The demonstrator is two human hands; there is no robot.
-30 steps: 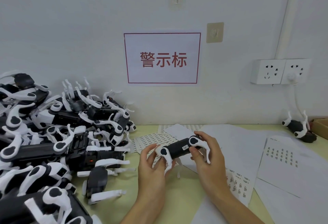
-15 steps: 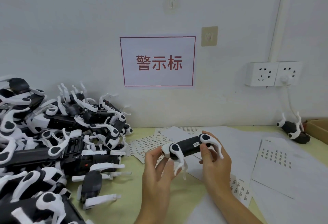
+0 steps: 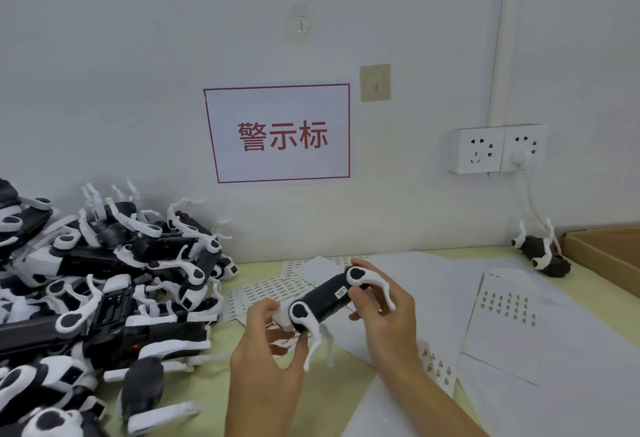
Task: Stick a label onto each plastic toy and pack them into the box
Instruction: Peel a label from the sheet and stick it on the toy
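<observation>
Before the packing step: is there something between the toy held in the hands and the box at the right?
One toy lies beside the box; otherwise only flat label sheets lie below the held toy's path.

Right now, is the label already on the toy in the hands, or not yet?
Already on. A small white label sits on the black body of the toy, beside the right hand's thumb; the left hand holds the other end.

The toy (image 3: 327,299) is hard plastic: smooth matt black body, white legs with a slight sheen, and a small paper label (image 3: 340,292) stuck on its side. The pile of toys (image 3: 104,284) has the same black-and-white plastic look. Label sheets (image 3: 507,312) are plain matt paper, the box (image 3: 604,256) is brown cardboard, and the tabletop (image 3: 346,381) is a smooth pale yellow-green.
</observation>
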